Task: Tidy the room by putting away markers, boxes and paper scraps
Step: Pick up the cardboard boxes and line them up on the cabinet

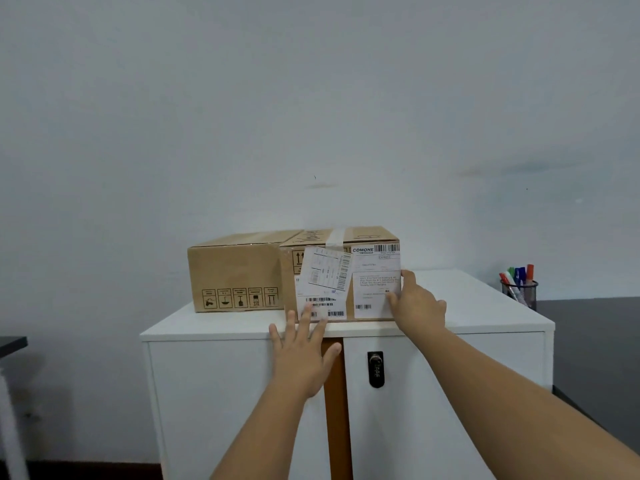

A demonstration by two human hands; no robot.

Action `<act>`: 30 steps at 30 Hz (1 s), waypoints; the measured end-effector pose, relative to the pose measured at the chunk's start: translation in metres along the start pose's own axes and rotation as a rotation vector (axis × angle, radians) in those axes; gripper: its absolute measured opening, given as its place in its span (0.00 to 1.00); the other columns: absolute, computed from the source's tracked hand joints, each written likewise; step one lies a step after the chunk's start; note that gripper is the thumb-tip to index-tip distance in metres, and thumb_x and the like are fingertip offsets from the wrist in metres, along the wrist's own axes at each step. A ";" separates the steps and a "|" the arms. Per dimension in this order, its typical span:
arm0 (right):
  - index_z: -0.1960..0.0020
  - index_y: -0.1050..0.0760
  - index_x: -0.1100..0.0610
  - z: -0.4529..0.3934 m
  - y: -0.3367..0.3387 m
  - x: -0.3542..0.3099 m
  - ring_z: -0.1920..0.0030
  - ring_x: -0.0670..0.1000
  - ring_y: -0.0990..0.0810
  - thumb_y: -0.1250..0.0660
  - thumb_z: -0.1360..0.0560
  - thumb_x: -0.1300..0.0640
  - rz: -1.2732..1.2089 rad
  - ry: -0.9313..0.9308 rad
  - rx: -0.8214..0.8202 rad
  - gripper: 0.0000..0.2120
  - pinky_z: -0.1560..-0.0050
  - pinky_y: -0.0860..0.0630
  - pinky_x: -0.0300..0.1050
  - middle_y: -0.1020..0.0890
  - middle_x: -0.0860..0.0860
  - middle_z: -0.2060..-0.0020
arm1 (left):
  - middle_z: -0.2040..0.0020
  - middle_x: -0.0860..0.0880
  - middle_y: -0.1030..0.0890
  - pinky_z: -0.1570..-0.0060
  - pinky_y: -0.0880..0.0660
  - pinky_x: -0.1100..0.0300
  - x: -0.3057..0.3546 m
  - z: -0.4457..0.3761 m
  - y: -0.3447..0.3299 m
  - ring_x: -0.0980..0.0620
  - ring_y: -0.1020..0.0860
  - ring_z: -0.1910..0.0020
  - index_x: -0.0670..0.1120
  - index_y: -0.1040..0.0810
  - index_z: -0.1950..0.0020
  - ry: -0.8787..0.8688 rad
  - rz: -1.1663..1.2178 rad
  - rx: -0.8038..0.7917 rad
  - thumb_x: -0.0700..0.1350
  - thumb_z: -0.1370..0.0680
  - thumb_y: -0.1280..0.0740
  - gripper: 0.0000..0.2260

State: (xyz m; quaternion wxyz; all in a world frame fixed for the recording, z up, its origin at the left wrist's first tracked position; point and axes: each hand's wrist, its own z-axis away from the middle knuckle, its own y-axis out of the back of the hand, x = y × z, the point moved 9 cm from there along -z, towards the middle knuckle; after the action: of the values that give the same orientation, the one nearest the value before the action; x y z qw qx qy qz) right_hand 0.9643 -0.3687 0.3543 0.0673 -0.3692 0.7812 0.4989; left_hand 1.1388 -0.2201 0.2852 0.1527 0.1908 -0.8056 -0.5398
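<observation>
While left hand (300, 355) hovers spread before the labelled box (341, 282) on the cabinet (485, 306), right hand (417, 303) presses flat fingers on its corner.

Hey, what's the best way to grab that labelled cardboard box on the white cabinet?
Probably by its two short ends, one palm per side, approaching from the front. The labelled box is wide, taped shut and handleless. The right hand already touches its right corner; the other box crowds its left end.

In front of me stands a white cabinet (242, 393) whose flat worktop (467, 306) carries two cardboard boxes side by side and touching: a plain one (235, 271) left, a labelled one (346, 271) right. A mesh pen cup (521, 294) sits far right.
</observation>
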 end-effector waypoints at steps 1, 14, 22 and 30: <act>0.32 0.38 0.52 -0.005 -0.004 0.000 0.48 0.57 0.20 0.44 0.20 0.49 0.005 -0.008 -0.001 0.19 0.50 0.35 0.52 0.18 0.52 0.51 | 0.19 0.52 0.63 0.27 0.68 0.37 -0.002 -0.004 -0.003 0.45 0.66 0.21 0.58 0.53 0.19 0.005 0.006 -0.004 0.66 0.19 0.55 0.29; 0.41 0.30 0.57 -0.056 -0.053 0.007 0.49 0.59 0.21 0.45 0.21 0.47 -0.158 -0.165 -0.057 0.16 0.44 0.26 0.55 0.20 0.56 0.49 | 0.18 0.46 0.49 0.26 0.58 0.36 -0.032 -0.061 -0.016 0.42 0.52 0.20 0.63 0.50 0.21 0.116 0.137 -0.183 0.73 0.24 0.61 0.34; 0.35 0.30 0.56 -0.028 -0.049 0.012 0.43 0.58 0.23 0.45 0.22 0.43 -0.092 -0.144 -0.159 0.23 0.41 0.28 0.52 0.21 0.55 0.43 | 0.19 0.48 0.44 0.24 0.56 0.38 -0.023 -0.041 -0.009 0.43 0.48 0.20 0.55 0.43 0.20 0.149 0.152 -0.045 0.68 0.21 0.60 0.32; 0.35 0.24 0.50 0.100 -0.016 0.059 0.34 0.50 0.28 0.36 0.22 0.49 -0.256 0.147 -0.373 0.17 0.35 0.33 0.42 0.28 0.49 0.31 | 0.18 0.46 0.59 0.24 0.60 0.41 0.065 0.028 -0.018 0.41 0.61 0.20 0.54 0.46 0.19 0.079 0.494 -0.004 0.64 0.19 0.48 0.30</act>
State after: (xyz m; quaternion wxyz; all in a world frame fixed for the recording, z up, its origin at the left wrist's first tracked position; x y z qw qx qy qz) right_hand 0.9060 -0.3194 0.2650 0.0034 -0.5065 0.6253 0.5937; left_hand 1.0715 -0.2340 0.2611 0.3120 0.0087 -0.8199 -0.4798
